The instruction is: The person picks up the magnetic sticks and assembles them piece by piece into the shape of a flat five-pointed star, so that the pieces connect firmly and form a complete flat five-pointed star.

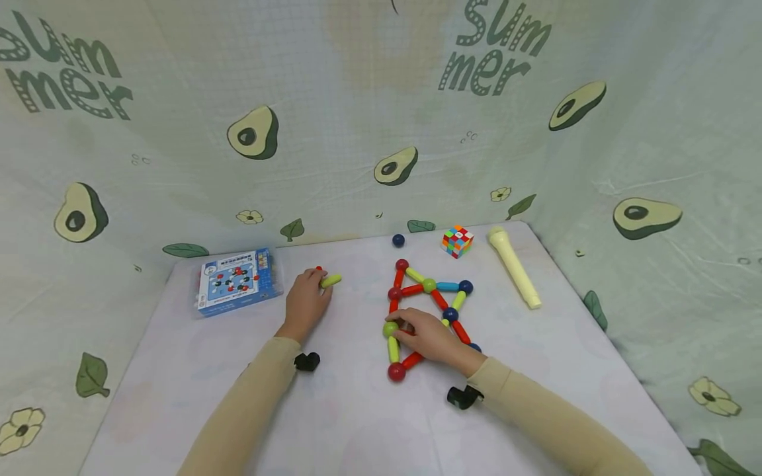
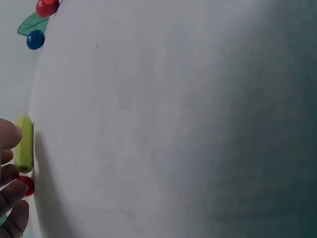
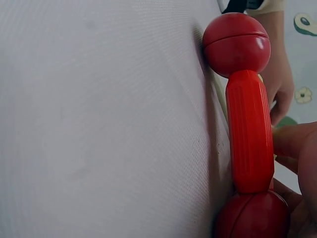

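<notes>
My left hand [image 1: 306, 301] is over the table right of the boxed set, holding a yellow-green rod [image 1: 331, 280] between thumb and fingers. A small red piece [image 2: 26, 186] shows among its lower fingers in the left wrist view. My right hand [image 1: 434, 336] reaches over a flat frame of coloured rods and balls. Its thumb and index finger grip a green ball [image 1: 389, 328] on the frame's left side. Below it, a yellow-green rod [image 1: 393, 349] leads to a red ball [image 1: 396, 371]. A red rod [image 3: 250, 131] between two red balls fills the right wrist view. The hand covers part of the frame.
A blue picture box [image 1: 235, 281] lies at the back left. Along the back are a loose dark blue ball [image 1: 398, 240] and a colourful puzzle cube [image 1: 458, 242]. A pale yellow stick-like object [image 1: 514, 268] lies at the right. Printed cloth [image 1: 333, 119] hangs behind the table.
</notes>
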Motion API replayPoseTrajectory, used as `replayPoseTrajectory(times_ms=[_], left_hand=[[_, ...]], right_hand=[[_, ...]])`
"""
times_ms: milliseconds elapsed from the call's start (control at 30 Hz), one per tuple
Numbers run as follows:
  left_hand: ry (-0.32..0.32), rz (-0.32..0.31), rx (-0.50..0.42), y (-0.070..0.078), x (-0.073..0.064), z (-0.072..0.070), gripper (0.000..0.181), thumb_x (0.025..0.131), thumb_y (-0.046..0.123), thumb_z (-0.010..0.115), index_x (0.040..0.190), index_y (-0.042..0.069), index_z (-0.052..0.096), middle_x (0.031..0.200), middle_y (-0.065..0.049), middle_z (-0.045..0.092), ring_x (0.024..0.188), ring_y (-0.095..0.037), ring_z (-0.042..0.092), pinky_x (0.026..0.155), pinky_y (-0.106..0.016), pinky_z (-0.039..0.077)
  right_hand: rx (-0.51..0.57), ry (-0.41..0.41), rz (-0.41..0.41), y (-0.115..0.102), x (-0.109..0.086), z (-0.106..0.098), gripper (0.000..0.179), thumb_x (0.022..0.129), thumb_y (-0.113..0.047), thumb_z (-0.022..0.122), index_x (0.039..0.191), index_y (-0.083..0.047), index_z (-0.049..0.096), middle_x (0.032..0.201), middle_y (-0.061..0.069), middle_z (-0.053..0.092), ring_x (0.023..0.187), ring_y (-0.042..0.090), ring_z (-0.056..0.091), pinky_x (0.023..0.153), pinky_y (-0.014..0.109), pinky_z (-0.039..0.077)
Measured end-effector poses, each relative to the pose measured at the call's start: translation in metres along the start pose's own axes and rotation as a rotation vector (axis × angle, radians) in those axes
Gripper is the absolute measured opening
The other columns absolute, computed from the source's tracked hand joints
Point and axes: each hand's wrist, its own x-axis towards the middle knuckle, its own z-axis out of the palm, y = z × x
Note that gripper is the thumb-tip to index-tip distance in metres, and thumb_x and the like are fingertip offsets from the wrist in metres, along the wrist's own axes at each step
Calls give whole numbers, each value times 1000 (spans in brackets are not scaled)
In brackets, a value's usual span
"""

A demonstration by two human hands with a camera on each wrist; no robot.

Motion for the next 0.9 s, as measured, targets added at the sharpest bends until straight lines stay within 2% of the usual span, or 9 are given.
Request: replayPoseTrajectory(times_ms=[167, 300, 567, 900], left_hand=[[-33, 36, 62, 1, 5, 0, 32, 96, 21, 72, 123, 4, 69, 123, -16, 66, 110, -35, 60, 90, -50, 52], [-57, 34, 92, 1, 6, 0, 26, 95, 20, 73, 117, 6, 70, 115, -12, 70, 101, -32, 62, 84, -48, 53], [-132, 31, 49, 9, -2, -2, 25, 95, 18, 74, 117, 7, 71, 113, -9, 71, 101, -28, 61, 88, -45, 53], [-282, 205, -81, 21, -21, 2, 19, 95, 15, 73, 113, 12, 73, 113, -2, 70, 108, -22, 63, 98, -40, 51]], right_hand=[[11, -5, 1, 1, 1, 1, 34, 100, -28, 68, 133, -26, 64, 106, -13, 61, 90, 9, 55, 76, 24, 51], [22, -12, 0, 0, 1, 1, 34, 100, -28, 67, 133, -27, 63, 107, -12, 61, 90, 10, 55, 76, 24, 51], [13, -8, 1, -1, 1, 0, 34, 100, -28, 68, 133, -27, 63, 106, -13, 59, 90, 9, 54, 76, 27, 50], [33, -8, 21, 1, 2, 1, 29, 99, -29, 69, 127, -26, 63, 107, -13, 63, 89, 9, 56, 75, 26, 52]])
